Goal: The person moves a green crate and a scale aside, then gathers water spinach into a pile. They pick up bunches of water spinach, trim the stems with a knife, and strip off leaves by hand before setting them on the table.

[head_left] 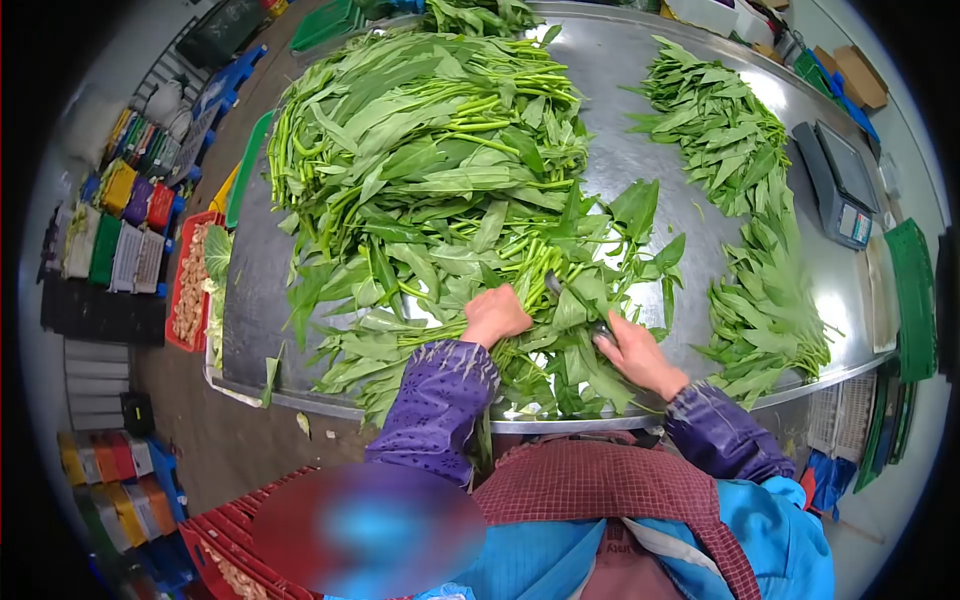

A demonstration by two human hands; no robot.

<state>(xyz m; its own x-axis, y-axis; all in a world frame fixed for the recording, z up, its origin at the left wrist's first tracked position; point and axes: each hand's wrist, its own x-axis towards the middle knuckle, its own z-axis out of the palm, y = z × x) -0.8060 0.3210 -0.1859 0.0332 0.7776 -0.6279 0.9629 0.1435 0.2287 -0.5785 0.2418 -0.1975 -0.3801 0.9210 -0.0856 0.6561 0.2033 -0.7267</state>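
My left hand is closed around a bunch of water spinach, whose cut stem ends point away from me. In my right hand, the fingers are wrapped round the dark handle of a knife. Leaves partly cover its blade, and a dark curved tip shows beside the stems. Loose leafy stems lie under and around both hands. Just beyond them rises a large heap of water spinach on the metal table.
Trimmed bunches line the table's right side. A digital scale stands at the right edge. Left of the table is a red crate of brownish produce. Another red crate is at lower left. Colourful stacked crates stand farther left.
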